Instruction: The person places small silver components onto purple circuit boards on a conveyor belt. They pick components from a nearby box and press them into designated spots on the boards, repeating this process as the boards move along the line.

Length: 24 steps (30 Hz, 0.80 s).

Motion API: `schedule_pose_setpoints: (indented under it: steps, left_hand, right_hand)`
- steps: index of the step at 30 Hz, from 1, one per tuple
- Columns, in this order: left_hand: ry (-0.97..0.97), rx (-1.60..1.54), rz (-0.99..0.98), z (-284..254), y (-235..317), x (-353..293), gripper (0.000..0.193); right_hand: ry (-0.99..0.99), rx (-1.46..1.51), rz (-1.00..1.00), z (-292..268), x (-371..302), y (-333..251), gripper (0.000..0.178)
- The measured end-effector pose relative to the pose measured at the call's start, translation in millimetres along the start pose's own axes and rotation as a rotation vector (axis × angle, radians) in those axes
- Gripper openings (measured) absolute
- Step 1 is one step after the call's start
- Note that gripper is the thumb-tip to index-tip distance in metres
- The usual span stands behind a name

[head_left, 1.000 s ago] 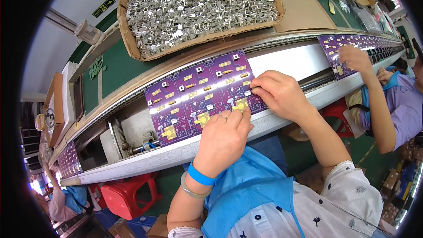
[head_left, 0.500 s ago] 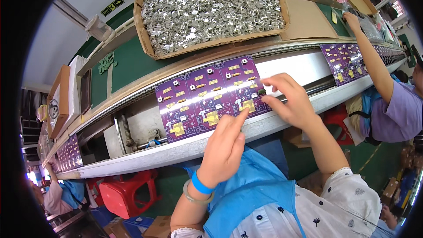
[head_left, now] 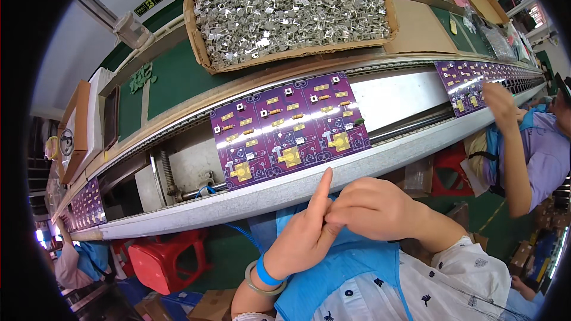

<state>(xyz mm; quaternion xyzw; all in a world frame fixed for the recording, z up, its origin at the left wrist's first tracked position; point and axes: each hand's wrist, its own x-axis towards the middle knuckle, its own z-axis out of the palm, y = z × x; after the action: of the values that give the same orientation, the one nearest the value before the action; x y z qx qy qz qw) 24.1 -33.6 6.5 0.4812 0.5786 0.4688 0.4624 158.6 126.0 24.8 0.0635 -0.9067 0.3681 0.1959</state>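
The right hand [head_left: 377,209] is closed in a pinch, and its fingertips meet the left hand [head_left: 300,238] on the thumb side. Whether a small thing sits between them I cannot tell, because the fingers cover this spot. The left index finger points straight out over the near rail [head_left: 178,215], and I cannot tell if it touches; the other left fingers are folded, so what they may keep is hidden too. Probably the left hand gives the pinch a steady support.

Just beyond the hands lies the purple board [head_left: 270,135], which neither hand touches. It lies flat between the rails, which seem to carry it by its edges. A green part [head_left: 358,122] sits near its right edge; its legs cannot be seen.

Behind the board stands the box [head_left: 192,30] of metal parts [head_left: 291,12], perhaps placed there for easy reach; its far side is cut off above. Farther left, green pieces [head_left: 141,79] lie loosely, too small to make out. At right, a co-worker's hand [head_left: 501,106] partly covers another board [head_left: 455,86]
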Motion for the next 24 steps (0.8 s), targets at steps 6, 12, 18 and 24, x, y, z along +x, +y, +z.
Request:
schedule_pose_setpoints:
  steps: [6, 12, 18, 24]
  left_hand:
    - [0.177, 0.338, 0.082, -7, 5, 1, 0.084]
    - [0.488, 0.969, 0.318, -19, -10, 29, 0.04]
    - [0.53, 1.025, 0.254, -17, -25, 36, 0.046]
    - [0.493, 1.05, 0.246, -19, -26, 36, 0.047]
  right_hand:
    - [0.038, -0.078, 0.126, -13, 14, 11, 0.034]
    - [0.153, -0.286, 0.177, -23, 50, 54, 0.024]
    - [0.052, -0.407, 0.103, -8, 61, 69, 0.02]
    - [0.002, -0.411, 0.105, -1, 64, 71, 0.021]
